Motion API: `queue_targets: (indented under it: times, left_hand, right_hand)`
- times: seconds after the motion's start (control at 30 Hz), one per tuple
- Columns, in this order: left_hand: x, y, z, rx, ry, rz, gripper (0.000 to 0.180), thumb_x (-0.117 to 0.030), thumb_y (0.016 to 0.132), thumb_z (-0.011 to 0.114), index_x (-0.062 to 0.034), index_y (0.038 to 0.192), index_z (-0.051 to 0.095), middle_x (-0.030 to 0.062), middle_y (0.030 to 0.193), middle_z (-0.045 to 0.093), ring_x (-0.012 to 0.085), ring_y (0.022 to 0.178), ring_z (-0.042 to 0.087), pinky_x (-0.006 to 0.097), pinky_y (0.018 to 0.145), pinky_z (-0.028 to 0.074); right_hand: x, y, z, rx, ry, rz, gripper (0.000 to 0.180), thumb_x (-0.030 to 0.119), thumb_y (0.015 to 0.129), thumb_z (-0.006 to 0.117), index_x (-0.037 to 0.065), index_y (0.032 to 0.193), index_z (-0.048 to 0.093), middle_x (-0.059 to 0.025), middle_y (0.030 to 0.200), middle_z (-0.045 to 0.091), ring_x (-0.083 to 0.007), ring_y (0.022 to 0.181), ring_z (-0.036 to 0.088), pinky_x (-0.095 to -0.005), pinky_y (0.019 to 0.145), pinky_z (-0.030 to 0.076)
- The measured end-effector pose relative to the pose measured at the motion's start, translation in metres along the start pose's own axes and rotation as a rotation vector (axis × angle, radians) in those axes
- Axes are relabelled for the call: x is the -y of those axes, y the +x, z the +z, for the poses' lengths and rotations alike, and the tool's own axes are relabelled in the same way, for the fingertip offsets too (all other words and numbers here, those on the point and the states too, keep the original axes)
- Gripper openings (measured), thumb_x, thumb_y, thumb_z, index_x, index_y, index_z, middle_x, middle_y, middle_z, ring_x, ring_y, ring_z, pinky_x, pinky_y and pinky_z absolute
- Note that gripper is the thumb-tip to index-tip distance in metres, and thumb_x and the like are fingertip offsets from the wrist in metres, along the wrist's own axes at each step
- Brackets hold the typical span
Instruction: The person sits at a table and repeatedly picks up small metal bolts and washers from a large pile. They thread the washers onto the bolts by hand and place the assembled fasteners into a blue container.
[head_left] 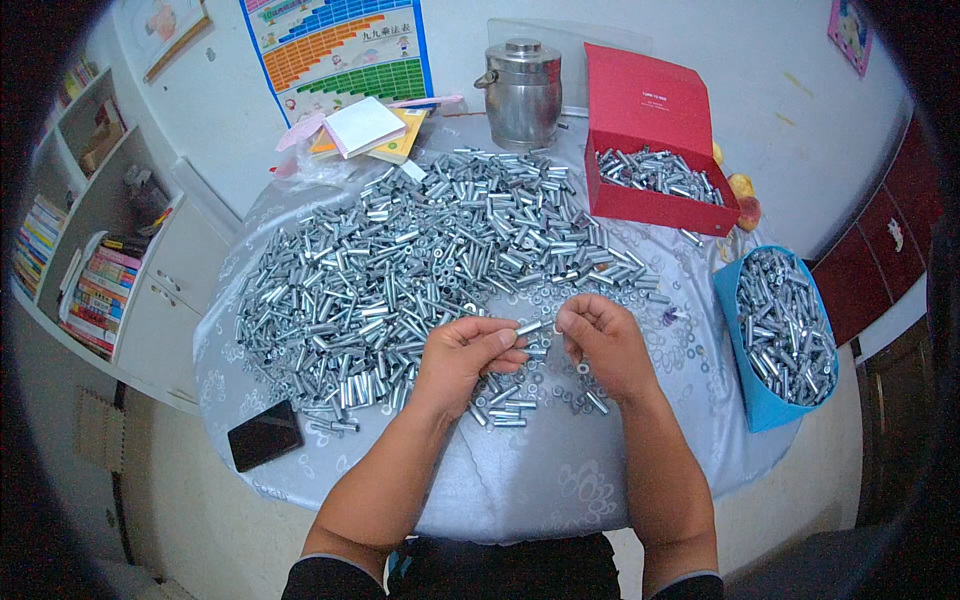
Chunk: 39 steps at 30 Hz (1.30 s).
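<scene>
Just below the centre of the frame, the left hand point(466, 352) pinches a short silvery metal tube point(529, 327) between thumb and fingertips, its free end pointing toward the right hand point(603, 342), which is curled shut close beside it; what the right fingers grip is too small to make out, perhaps one of the small flat washers point(583, 368) lying just under them. The two hands are nearly touching above the pale patterned tablecloth point(540, 470). Behind them a broad heap of identical silvery tubes point(400, 265) fills the middle of the frame. At the right edge stands a blue plastic bin point(775, 400) of tubes, and at upper right an open red cardboard box point(650, 195) holds more. A black phone point(264, 434) lies at lower left, near the table edge. The likeliest slip, I judge, is a small part dropping from the fingertips into the loose scatter below and getting lost among lookalikes; a stray elbow could also nudge the phone off the edge.
</scene>
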<state>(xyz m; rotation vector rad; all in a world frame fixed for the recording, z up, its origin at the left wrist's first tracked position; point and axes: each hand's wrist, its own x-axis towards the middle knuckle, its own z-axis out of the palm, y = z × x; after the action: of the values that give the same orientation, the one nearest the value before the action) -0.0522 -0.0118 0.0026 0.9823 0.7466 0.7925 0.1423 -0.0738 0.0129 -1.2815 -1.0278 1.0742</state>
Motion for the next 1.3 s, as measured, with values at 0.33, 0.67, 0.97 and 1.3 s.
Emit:
queue_targets:
  times: [0.33,0.67,0.97,1.3]
  left_hand:
    - [0.000,0.001,0.003,0.016,-0.037,-0.046,0.022,-0.009,0.090,0.063,0.0071,0.106,0.064,0.0170,0.092,0.069,0.0199,0.075,0.069,0.028,0.068,0.058]
    - [0.001,0.000,-0.001,0.032,-0.145,-0.061,0.021,-0.008,0.090,0.062,0.0064,0.105,0.063,0.0172,0.092,0.069,0.0195,0.074,0.069,0.027,0.066,0.059]
    - [0.004,0.002,-0.005,0.085,-0.240,-0.098,0.021,-0.009,0.090,0.062,0.0055,0.105,0.063,0.0165,0.092,0.069,0.0191,0.074,0.070,0.027,0.065,0.059]
    - [0.003,0.003,-0.004,0.060,-0.260,-0.097,0.020,-0.009,0.091,0.061,0.0055,0.105,0.062,0.0180,0.090,0.069,0.0202,0.070,0.070,0.027,0.061,0.060]
  right_hand:
    - [0.001,-0.001,0.002,-0.006,-0.025,0.016,0.012,0.015,0.090,0.062,0.003,0.090,0.062,0.0002,0.072,0.061,-0.0066,0.059,0.051,-0.0222,0.053,0.040]
    - [0.002,-0.003,0.009,-0.022,0.051,-0.008,0.014,0.016,0.092,0.060,0.002,0.092,0.062,0.0002,0.074,0.060,-0.0063,0.060,0.051,-0.0222,0.054,0.041]
    - [0.005,-0.006,0.015,-0.105,-0.030,-0.094,0.011,0.011,0.091,0.061,0.001,0.095,0.062,0.0017,0.074,0.059,-0.0047,0.062,0.051,-0.0214,0.055,0.041]
    - [0.005,-0.008,0.016,-0.087,-0.072,-0.151,0.013,0.006,0.085,0.067,0.001,0.098,0.066,-0.0010,0.081,0.063,-0.0055,0.068,0.056,-0.0211,0.061,0.045]
